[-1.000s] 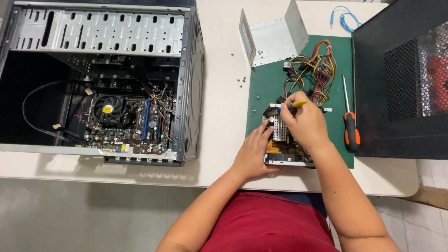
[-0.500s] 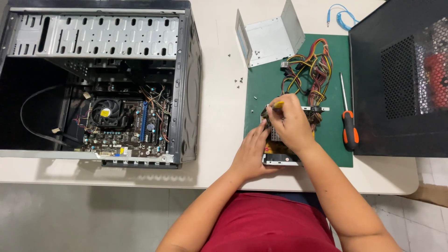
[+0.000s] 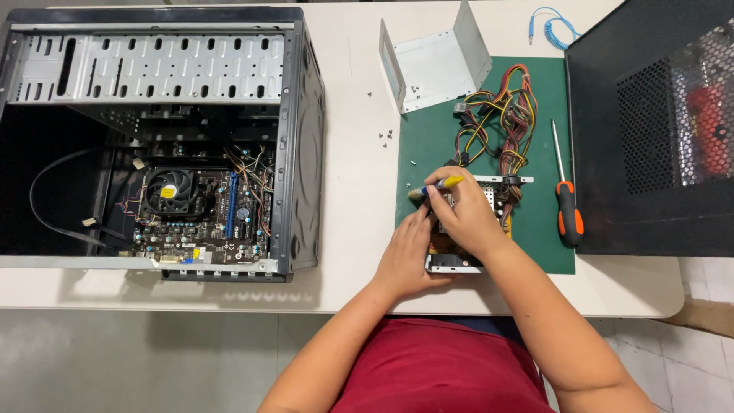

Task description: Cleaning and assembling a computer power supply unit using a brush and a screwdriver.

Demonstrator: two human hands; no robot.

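An opened power supply unit [image 3: 489, 200] lies on a green mat [image 3: 428, 153], its bundle of coloured cables [image 3: 501, 122] trailing toward the back. My right hand [image 3: 462, 214] rests on top of the unit, shut on a small yellow and blue brush [image 3: 437, 186] whose tip points left. My left hand [image 3: 405, 260] lies against the unit's near left corner, pressing on it; most of the unit's inside is hidden by both hands.
An open black computer case [image 3: 302, 145] with its motherboard and fan [image 3: 170, 191] lies at the left. A grey metal cover [image 3: 436, 65] stands behind the mat, small screws [image 3: 384, 136] beside it. An orange-handled screwdriver [image 3: 567, 206] lies right of the unit, next to a black side panel [image 3: 650, 115].
My right hand with the brush has shifted left across the power supply, and the left hand moved slightly with it. The view also drifted a little.
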